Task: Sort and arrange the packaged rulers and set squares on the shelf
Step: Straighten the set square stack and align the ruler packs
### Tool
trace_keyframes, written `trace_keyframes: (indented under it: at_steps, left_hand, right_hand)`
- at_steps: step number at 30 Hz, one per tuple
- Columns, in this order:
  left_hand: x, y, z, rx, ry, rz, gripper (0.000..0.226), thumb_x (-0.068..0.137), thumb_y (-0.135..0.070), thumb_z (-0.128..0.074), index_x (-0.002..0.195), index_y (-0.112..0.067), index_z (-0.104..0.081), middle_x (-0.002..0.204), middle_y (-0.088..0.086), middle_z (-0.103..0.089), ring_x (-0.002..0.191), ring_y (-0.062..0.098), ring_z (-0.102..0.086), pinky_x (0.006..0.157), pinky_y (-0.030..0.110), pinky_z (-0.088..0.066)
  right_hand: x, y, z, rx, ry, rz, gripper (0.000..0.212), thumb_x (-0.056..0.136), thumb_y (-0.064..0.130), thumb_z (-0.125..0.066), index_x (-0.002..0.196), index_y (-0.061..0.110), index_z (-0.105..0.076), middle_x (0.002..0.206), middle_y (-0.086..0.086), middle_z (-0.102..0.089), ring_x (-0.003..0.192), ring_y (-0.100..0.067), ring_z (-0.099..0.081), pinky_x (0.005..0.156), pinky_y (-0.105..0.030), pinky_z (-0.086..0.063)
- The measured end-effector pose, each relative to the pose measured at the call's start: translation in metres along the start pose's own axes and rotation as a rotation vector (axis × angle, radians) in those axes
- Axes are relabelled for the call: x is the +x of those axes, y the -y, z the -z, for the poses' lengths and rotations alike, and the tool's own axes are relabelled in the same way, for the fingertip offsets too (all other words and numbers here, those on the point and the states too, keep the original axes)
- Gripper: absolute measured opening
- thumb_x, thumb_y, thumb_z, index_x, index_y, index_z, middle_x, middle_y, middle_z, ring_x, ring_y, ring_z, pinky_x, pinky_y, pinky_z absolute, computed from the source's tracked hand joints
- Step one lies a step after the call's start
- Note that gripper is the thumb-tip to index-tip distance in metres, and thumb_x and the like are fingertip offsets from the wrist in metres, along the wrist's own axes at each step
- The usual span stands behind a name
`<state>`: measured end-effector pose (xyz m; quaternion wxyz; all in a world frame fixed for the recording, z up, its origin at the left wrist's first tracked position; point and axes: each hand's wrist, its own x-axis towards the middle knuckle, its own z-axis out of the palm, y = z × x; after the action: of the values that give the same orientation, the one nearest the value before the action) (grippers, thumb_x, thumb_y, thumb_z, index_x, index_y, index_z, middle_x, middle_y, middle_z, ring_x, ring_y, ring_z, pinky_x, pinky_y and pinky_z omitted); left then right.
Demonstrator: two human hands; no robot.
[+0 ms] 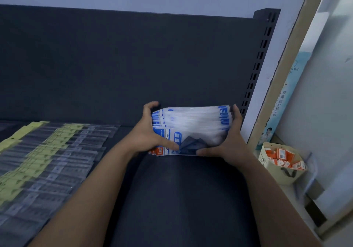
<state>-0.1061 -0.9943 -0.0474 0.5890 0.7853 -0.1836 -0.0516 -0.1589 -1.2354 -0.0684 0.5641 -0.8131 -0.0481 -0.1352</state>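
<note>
Holding a thick stack of packets (191,128) between them, both hands sit near the back of the dark shelf (181,199). The left hand (147,134) grips the left end of the stack, with its fingers curled over the far edge and its thumb lying along the near edge. The right hand (229,141) grips the right end the same way, fingers up behind the stack and thumb flat along the front.

The packets are clear plastic with blue and white printing at both ends, and a bit of orange shows at the near left corner. Dark set squares can be seen through the plastic of the front packet. The stack looks fanned out a little, so many thin edges show on top. Its near edge is down by the shelf, but I cannot tell if it touches.

On the left side of the shelf lie rows of long ruler packets (47,160) with pale yellow tops. They overlap each other and are well apart from the stack.

Behind the shelf stands a dark back panel (114,65). Off to the right, past the shelf's edge, a small cream basket (280,176) holds little orange and white boxes (282,157).
</note>
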Motion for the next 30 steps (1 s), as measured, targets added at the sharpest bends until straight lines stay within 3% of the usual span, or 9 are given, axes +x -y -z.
trace_keyframes:
  at_steps: [3,5,8,13,20,23,26,30]
  left_hand:
    - [0.001,0.007,0.004,-0.02,0.182,0.079,0.08,0.049,0.004,-0.091,0.117,-0.023,-0.06,0.103,-0.001,-0.074,0.091,0.015,-0.072,0.069,0.024,-0.057]
    - [0.0,0.009,0.003,-0.032,0.23,0.091,0.068,0.052,0.004,-0.09,0.11,-0.021,-0.066,0.1,0.001,-0.075,0.091,0.017,-0.072,0.07,0.023,-0.056]
    - [0.0,0.012,-0.001,-0.082,0.189,0.087,0.07,0.051,0.007,-0.089,0.112,-0.017,-0.064,0.1,0.003,-0.075,0.091,0.02,-0.072,0.071,0.027,-0.057]
    - [0.003,0.008,0.002,-0.144,0.067,0.02,0.089,0.042,0.006,-0.091,0.121,-0.019,-0.059,0.105,0.004,-0.074,0.095,0.024,-0.071,0.079,0.04,-0.059]
    - [0.003,0.011,-0.003,-0.069,0.219,0.074,0.081,0.052,0.013,-0.085,0.121,-0.021,-0.058,0.101,0.004,-0.074,0.092,0.022,-0.072,0.074,0.032,-0.058]
    - [0.004,0.009,-0.001,-0.068,0.179,0.059,0.081,0.049,0.014,-0.086,0.118,-0.019,-0.06,0.099,0.002,-0.075,0.09,0.021,-0.072,0.072,0.031,-0.058]
    - [0.006,0.005,0.003,-0.071,0.141,-0.012,0.08,0.044,0.008,-0.091,0.113,-0.018,-0.061,0.097,0.005,-0.075,0.087,0.022,-0.072,0.069,0.031,-0.058]
    - [0.007,0.006,0.004,-0.082,0.145,-0.01,0.078,0.046,0.01,-0.09,0.113,-0.02,-0.062,0.096,0.002,-0.075,0.085,0.019,-0.072,0.067,0.028,-0.057]
  right_hand:
    - [0.001,-0.003,0.012,0.154,0.043,-0.118,0.139,0.03,0.02,-0.092,0.143,0.036,-0.013,0.123,0.022,-0.049,0.106,0.0,-0.056,0.082,-0.013,-0.049]
    - [0.002,-0.004,0.018,0.169,0.109,-0.15,0.111,0.033,0.018,-0.091,0.132,0.022,-0.04,0.115,0.012,-0.064,0.099,-0.007,-0.064,0.084,-0.023,-0.055]
    - [0.001,-0.003,0.017,0.103,0.179,-0.136,0.079,0.037,0.023,-0.091,0.11,0.027,-0.062,0.103,0.012,-0.072,0.093,-0.005,-0.068,0.07,-0.015,-0.055]
    - [0.0,0.003,0.013,0.144,0.049,-0.052,0.085,0.033,0.019,-0.094,0.11,0.027,-0.061,0.104,0.013,-0.072,0.092,-0.003,-0.068,0.069,-0.016,-0.055]
    - [-0.004,-0.002,0.019,0.058,0.136,-0.129,0.089,0.044,0.006,-0.092,0.123,0.021,-0.054,0.113,0.007,-0.069,0.103,-0.009,-0.064,0.087,-0.024,-0.053]
    - [-0.005,-0.002,0.018,0.04,0.112,-0.136,0.084,0.044,0.004,-0.092,0.119,0.02,-0.057,0.107,0.009,-0.07,0.096,-0.004,-0.066,0.073,-0.013,-0.052]
    - [-0.004,0.001,0.019,0.049,0.059,-0.09,0.084,0.041,0.003,-0.093,0.116,0.021,-0.06,0.105,0.01,-0.072,0.095,-0.003,-0.067,0.07,-0.011,-0.052]
    - [-0.004,0.0,0.023,0.079,0.083,-0.109,0.09,0.041,0.007,-0.093,0.122,0.02,-0.055,0.111,0.007,-0.07,0.101,-0.011,-0.066,0.083,-0.024,-0.055]
